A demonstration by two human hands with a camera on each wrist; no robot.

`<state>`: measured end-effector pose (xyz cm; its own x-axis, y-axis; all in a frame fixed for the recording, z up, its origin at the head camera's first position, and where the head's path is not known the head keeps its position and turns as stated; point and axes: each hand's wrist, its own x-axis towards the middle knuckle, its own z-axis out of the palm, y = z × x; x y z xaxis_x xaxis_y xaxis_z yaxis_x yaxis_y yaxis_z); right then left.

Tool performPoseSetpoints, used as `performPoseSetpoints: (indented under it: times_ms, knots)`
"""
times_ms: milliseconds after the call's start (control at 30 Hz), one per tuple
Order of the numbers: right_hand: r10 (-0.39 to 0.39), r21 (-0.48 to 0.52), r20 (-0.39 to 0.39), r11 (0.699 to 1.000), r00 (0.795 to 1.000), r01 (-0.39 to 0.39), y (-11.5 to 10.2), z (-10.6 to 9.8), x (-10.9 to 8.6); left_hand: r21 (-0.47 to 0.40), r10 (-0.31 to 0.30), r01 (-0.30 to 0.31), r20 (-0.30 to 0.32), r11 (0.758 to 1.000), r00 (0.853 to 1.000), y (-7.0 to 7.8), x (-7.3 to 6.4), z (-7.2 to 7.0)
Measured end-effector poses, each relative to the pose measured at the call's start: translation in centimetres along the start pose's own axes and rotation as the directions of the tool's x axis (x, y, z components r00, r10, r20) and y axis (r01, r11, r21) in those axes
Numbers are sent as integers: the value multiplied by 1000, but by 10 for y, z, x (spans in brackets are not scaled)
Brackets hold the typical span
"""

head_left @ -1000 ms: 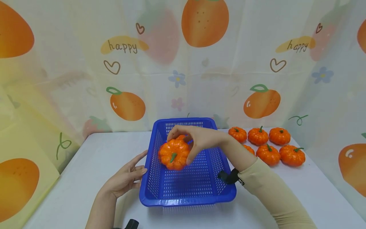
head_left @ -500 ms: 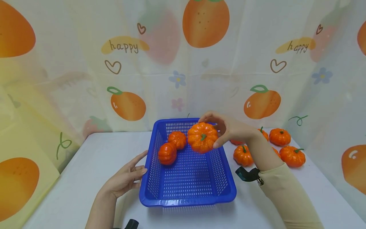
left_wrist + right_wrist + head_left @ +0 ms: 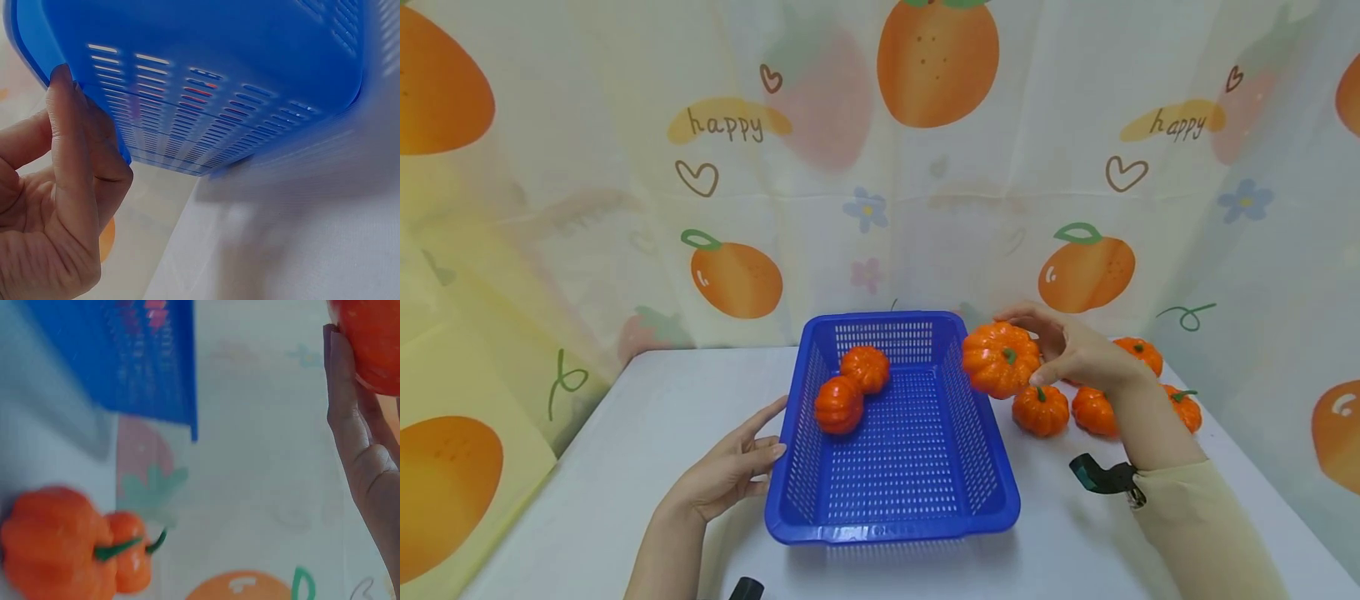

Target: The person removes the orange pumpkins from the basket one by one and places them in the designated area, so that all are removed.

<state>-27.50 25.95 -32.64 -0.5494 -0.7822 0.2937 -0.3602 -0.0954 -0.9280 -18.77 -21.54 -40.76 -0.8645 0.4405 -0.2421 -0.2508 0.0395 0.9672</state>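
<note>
My right hand (image 3: pixel 1078 354) holds a small orange toy pumpkin (image 3: pixel 1000 360) with a green stem, in the air by the right rim of a blue plastic basket (image 3: pixel 891 533). In the right wrist view my fingers (image 3: pixel 345 394) wrap the side of this pumpkin (image 3: pixel 381 344). My left hand (image 3: pixel 726 467) grips the basket's left rim; the left wrist view shows fingers (image 3: pixel 69 156) at the rim. Two pumpkins lie inside the basket toward its back left, one (image 3: pixel 865 369) behind the other (image 3: pixel 838 406).
Several more pumpkins stand on the white table (image 3: pixel 587 467) right of the basket, including a near one (image 3: pixel 1041 410) and one at the far right (image 3: pixel 1183 408). My right arm partly hides the group. A printed fruit curtain (image 3: pixel 925 225) hangs behind the table.
My right hand has carried the pumpkin rightward, from above the basket's left part to beyond its right rim. The two pumpkins inside have come into full view. The left hand stays at the rim.
</note>
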Motion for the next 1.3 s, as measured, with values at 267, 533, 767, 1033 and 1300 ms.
performPoseSetpoints:
  times_ms: [267,533,767,1033,1300]
  knots:
    - [124,-102,-111,986,986,-135,15,-16,-39,-7,3,-3,3,1000,1000,0,-1,0]
    - [249,-131,-109,956,962,-262,31,-27,-76,-13,1,-1,13,1000,1000,1,-1,1]
    - [370,-47,-9,928,929,-370,41,-27,-94,-4,-5,5,0,1000,1000,2,0,1]
    - [418,-63,120,909,901,-413,55,-26,-108,-2,-3,3,5,1000,1000,1,-1,-1]
    - [517,-172,138,853,845,-494,63,-20,-111,0,-3,3,2,1000,1000,2,-1,0]
